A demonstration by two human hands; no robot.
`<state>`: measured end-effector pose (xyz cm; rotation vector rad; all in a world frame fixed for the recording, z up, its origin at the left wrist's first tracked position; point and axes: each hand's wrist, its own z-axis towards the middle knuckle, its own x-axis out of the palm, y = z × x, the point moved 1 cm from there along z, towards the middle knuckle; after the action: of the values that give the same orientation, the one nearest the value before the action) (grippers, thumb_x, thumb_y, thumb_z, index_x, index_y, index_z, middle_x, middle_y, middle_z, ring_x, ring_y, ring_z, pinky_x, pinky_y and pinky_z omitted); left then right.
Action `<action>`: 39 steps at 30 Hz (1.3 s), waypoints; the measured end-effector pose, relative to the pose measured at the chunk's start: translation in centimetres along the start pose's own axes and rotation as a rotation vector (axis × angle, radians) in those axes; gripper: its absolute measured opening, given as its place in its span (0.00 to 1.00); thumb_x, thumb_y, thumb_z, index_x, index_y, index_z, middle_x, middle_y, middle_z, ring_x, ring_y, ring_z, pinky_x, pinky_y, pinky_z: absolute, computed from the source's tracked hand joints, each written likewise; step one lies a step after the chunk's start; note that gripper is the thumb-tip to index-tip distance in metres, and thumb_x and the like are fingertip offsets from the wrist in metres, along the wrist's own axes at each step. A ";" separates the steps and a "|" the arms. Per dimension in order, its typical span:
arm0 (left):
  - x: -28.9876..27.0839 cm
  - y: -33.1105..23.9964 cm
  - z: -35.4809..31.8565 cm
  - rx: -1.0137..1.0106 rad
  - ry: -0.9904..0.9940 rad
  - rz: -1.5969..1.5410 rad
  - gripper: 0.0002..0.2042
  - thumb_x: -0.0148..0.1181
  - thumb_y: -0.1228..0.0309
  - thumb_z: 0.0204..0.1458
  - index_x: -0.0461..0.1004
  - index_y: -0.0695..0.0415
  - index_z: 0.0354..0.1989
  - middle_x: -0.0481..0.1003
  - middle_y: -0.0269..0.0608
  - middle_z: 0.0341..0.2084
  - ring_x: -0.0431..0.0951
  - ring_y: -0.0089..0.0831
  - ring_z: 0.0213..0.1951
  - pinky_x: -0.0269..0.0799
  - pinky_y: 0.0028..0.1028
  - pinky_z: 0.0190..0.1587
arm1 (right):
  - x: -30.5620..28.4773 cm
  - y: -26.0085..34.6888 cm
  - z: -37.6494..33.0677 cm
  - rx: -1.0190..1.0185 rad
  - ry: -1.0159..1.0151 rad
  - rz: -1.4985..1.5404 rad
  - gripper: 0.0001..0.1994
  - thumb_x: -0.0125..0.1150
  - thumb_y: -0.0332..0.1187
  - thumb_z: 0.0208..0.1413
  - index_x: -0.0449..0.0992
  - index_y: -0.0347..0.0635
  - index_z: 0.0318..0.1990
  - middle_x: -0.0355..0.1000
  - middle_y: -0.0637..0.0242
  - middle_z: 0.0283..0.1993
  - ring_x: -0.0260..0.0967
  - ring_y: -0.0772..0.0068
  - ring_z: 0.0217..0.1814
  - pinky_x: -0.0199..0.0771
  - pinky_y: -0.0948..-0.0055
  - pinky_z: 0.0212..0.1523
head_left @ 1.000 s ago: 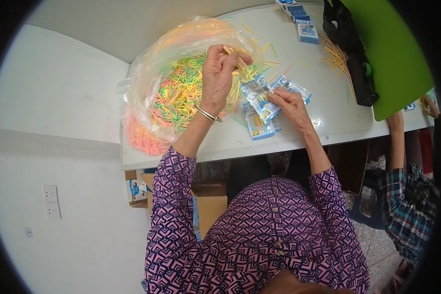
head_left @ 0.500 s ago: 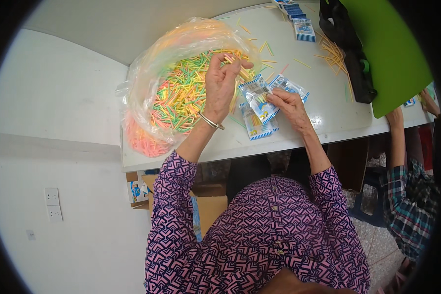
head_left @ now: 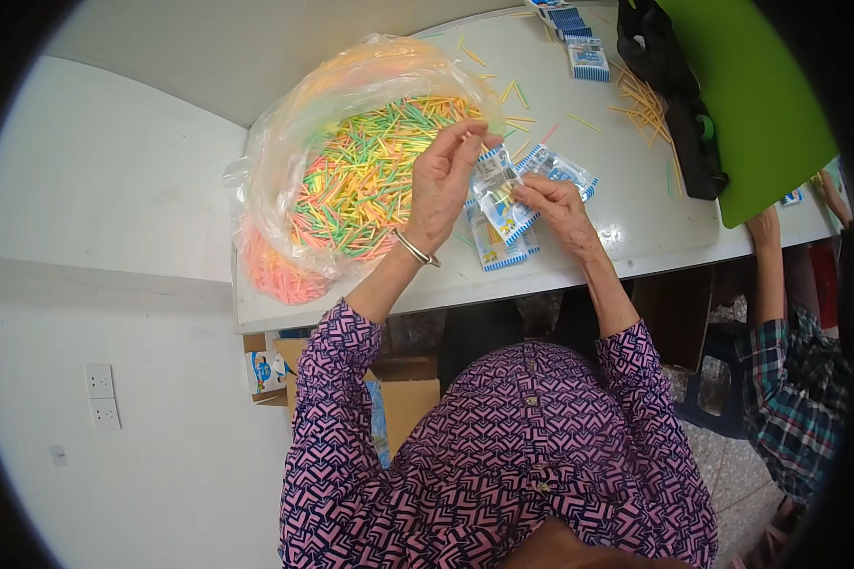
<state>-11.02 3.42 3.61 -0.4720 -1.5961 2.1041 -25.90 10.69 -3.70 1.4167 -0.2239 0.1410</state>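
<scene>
A big clear plastic bag [head_left: 285, 190] full of thin coloured sticks [head_left: 370, 175] lies open on the white table [head_left: 626, 218]. My left hand [head_left: 441, 185] hovers at the bag's right edge, its fingertips pinching the top of a small clear packet with blue-and-white trim [head_left: 498, 190]. My right hand [head_left: 560, 204] grips the same packet from the right side. More such packets [head_left: 503, 248] lie flat under and beside both hands. A metal bangle sits on my left wrist.
Loose sticks [head_left: 640, 100] are scattered at the table's far side beside stacked packets [head_left: 588, 59]. A black bag [head_left: 674, 95] and a green board [head_left: 759, 104] lie at right. Another person's arm in a plaid sleeve [head_left: 778, 351] reaches up there. Cardboard boxes [head_left: 399, 398] stand under the table.
My left hand has shifted from over the bag of sticks rightward to the packet held by my right hand. The right hand stays in place.
</scene>
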 end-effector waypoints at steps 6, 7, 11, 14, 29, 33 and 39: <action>-0.8 0.3 -0.1 0.222 0.073 0.573 0.16 0.48 0.64 0.60 0.69 0.62 0.50 0.72 0.41 0.45 0.70 0.24 0.47 0.65 0.24 0.50 | -0.4 -0.6 0.1 0.010 0.014 0.042 0.10 0.57 0.31 0.56 0.77 0.33 0.38 0.71 0.76 0.33 0.63 0.88 0.36 0.62 0.85 0.40; -0.7 -0.3 -0.2 0.078 0.178 0.565 0.17 0.48 0.64 0.60 0.68 0.62 0.51 0.72 0.42 0.46 0.70 0.26 0.47 0.65 0.24 0.50 | -0.4 -0.6 0.0 0.028 0.024 0.044 0.10 0.57 0.31 0.55 0.77 0.33 0.39 0.72 0.76 0.34 0.63 0.88 0.36 0.62 0.85 0.40; -0.4 -1.1 -0.4 -0.096 0.346 0.562 0.17 0.51 0.68 0.57 0.66 0.62 0.53 0.71 0.43 0.46 0.71 0.28 0.48 0.65 0.25 0.50 | -0.3 -0.2 -0.3 0.076 0.023 0.098 0.11 0.58 0.32 0.55 0.76 0.33 0.41 0.73 0.74 0.34 0.64 0.88 0.36 0.63 0.85 0.41; -0.6 -0.5 -0.9 0.077 0.304 0.586 0.20 0.57 0.69 0.50 0.65 0.61 0.51 0.71 0.51 0.45 0.75 0.41 0.44 0.69 0.32 0.46 | 0.1 0.3 -0.2 0.106 0.048 0.106 0.12 0.58 0.33 0.55 0.76 0.34 0.42 0.73 0.74 0.34 0.65 0.87 0.37 0.64 0.84 0.40; -1.2 0.8 -0.7 -0.082 0.333 0.400 0.22 0.60 0.77 0.48 0.62 0.60 0.52 0.70 0.39 0.45 0.69 0.25 0.48 0.67 0.24 0.49 | 0.2 0.2 -0.6 0.148 0.155 -0.001 0.11 0.60 0.35 0.54 0.78 0.34 0.35 0.72 0.76 0.29 0.62 0.91 0.30 0.62 0.86 0.30; -1.2 0.5 -0.9 -0.061 0.357 0.399 0.22 0.61 0.76 0.48 0.62 0.60 0.52 0.69 0.39 0.46 0.69 0.25 0.49 0.67 0.25 0.49 | -0.3 -0.3 -0.3 0.226 0.186 -0.164 0.12 0.60 0.36 0.54 0.78 0.34 0.33 0.70 0.77 0.26 0.60 0.91 0.26 0.59 0.85 0.26; -1.8 0.7 -0.8 -0.122 0.464 0.445 0.22 0.61 0.75 0.48 0.62 0.60 0.52 0.67 0.39 0.47 0.67 0.27 0.51 0.65 0.26 0.52 | 0.5 -0.3 -0.7 0.147 0.146 -0.179 0.19 0.62 0.40 0.52 0.67 0.42 0.15 0.53 0.82 0.15 0.47 0.91 0.19 0.42 0.81 0.18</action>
<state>-9.21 2.93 2.75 -1.3546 -1.4350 1.9860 -25.30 11.32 -4.00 1.5575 0.0348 0.1144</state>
